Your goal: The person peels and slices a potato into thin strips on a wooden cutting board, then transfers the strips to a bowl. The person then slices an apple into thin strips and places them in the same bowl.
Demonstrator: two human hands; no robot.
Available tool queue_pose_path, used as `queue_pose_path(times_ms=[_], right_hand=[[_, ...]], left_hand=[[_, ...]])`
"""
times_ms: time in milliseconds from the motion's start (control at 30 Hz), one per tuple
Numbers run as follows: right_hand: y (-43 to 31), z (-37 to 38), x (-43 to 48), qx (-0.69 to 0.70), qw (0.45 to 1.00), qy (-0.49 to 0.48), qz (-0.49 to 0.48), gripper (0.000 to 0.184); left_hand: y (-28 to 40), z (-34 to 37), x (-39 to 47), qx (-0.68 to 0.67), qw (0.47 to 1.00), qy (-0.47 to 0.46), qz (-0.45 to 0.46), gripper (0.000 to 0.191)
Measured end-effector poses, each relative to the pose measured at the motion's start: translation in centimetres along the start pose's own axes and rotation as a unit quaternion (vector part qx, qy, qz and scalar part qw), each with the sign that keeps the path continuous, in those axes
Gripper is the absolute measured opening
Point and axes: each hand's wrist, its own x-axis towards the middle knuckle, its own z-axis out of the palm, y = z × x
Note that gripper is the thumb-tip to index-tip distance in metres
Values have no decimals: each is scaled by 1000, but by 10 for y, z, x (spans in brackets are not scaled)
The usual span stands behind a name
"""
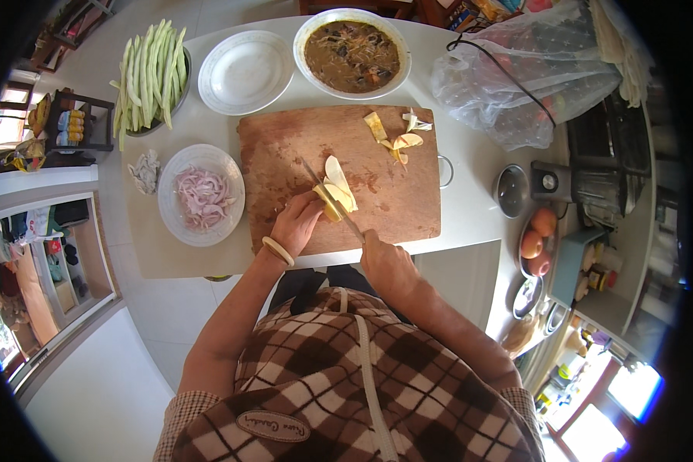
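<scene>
My right hand (pixel 388 263) grips the handle of a kitchen knife (pixel 346 215), whose blade slants up and left over the wooden cutting board (pixel 289 138). Under the fingers of my left hand (pixel 297 222) is a yellowish-brown piece of what looks like ginger root (pixel 330 209), held against the board with the blade at its right side. Several thin pale slices (pixel 336 176) lie just right of the blade, partly overlapping. Peel and trimmings (pixel 401 144) are scattered at the board's upper right corner. A pale bangle (pixel 278 251) circles my left wrist.
Left of the board stands a plate of sliced shallots or onions (pixel 202 196), beside a crumpled tissue (pixel 145 172). Beyond are long green beans (pixel 150 81) in a bowl, a white plate (pixel 246 72) and a bowl of brown soup (pixel 352 52). A mesh food cover (pixel 514 75) sits at right, near a metal bowl (pixel 511 190).
</scene>
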Motion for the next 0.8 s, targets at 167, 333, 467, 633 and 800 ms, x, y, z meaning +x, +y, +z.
queue_pose_path(times_ms=[167,333,467,633,800], right_hand=[[5,1,-5,25,1000,1,-17,12],[1,-3,-4,30,998,-45,14,13],[-4,-6,2,2,996,-89,21,11],[3,10,11,-10,996,-85,14,12],[17,44,34,34,999,0,5,11]], left_hand=[[1,0,2,-1,1000,-8,6,22],[-2,1,3,2,1000,-1,22,22],[-1,0,3,12,1000,1,22,21],[1,-2,3,8,1000,-3,15,23],[-2,-2,-1,3,1000,-19,-6,28]])
